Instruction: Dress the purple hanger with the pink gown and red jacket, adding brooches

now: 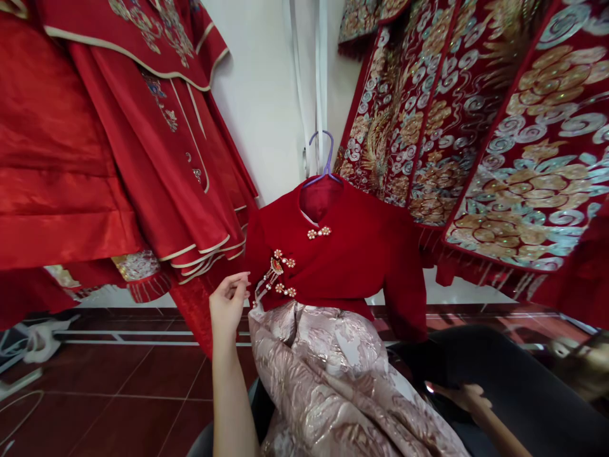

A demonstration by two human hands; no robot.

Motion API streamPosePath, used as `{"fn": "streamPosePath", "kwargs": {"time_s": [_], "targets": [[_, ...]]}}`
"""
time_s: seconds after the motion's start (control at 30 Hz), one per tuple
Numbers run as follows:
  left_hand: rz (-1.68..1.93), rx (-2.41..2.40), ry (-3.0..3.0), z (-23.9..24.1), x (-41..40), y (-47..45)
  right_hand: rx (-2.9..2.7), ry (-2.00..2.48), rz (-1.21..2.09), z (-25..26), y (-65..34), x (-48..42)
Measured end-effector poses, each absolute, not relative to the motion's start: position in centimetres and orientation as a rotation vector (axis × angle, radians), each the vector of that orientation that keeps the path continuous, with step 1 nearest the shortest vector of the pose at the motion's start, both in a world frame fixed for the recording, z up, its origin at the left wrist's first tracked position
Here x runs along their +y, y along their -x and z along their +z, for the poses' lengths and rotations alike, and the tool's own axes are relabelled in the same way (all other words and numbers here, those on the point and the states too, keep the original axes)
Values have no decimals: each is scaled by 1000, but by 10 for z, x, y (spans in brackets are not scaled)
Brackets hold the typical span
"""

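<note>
A red velvet jacket (347,254) with pearly flower buttons (318,233) and a beaded tassel brooch (276,266) hangs on a purple hanger (327,158). Below it spreads a shiny pinkish brocade skirt (328,381). Beside the jacket's left-hand side, my left hand (231,298) is raised with its fingers pinched together near the sleeve and brooch. Whatever is between those fingertips is too small to tell. Low on the right, my right hand (469,400) has curled fingers and a bright spot at its tip. What it holds is lost against the dark surroundings.
Red garments with pale piping (157,158) hang on the left. Heavily embroidered red garments (476,139) hang on the right. A black chair (514,381) stands at lower right. White shoes (40,343) and a low white rail (143,337) are above the tiled floor (128,393).
</note>
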State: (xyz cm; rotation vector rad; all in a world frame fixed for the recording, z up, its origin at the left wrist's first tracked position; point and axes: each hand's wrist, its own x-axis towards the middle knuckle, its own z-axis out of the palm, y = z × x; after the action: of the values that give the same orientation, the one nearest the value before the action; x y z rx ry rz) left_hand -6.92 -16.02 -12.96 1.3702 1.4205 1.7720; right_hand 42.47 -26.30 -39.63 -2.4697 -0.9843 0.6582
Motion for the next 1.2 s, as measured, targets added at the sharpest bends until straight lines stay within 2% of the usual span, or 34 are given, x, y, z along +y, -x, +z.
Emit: {"fn": "streamPosePath", "kwargs": {"time_s": [0.2, 0.37, 0.43, 0.53, 0.7, 0.8, 0.97, 1.2], "targets": [[1745, 1415, -1397, -130, -162, 70, -766, 2588, 669, -411, -414, -270], [1658, 1430, -1425, -133, -158, 72, -769, 2621, 533, -423, -422, -259], [1569, 1436, -1499, -135, -157, 70, -984, 2510, 435, -400, -421, -243], [1378, 1400, -1692, -137, -158, 62, -1355, 2152, 368, -332, -399, -221], [1241, 1275, -1830, -135, -164, 45, -1859, 1604, 882, -204, -320, -219], [1268, 1284, -1915, -134, -165, 40, -1986, 1358, 947, -153, -269, -228], [1243, 1285, -1946, -133, -165, 35, -1977, 1170, 925, -118, -209, -230], [1188, 1315, -1843, -133, -166, 29, -2055, 1056, 915, -124, -187, -233]]}}
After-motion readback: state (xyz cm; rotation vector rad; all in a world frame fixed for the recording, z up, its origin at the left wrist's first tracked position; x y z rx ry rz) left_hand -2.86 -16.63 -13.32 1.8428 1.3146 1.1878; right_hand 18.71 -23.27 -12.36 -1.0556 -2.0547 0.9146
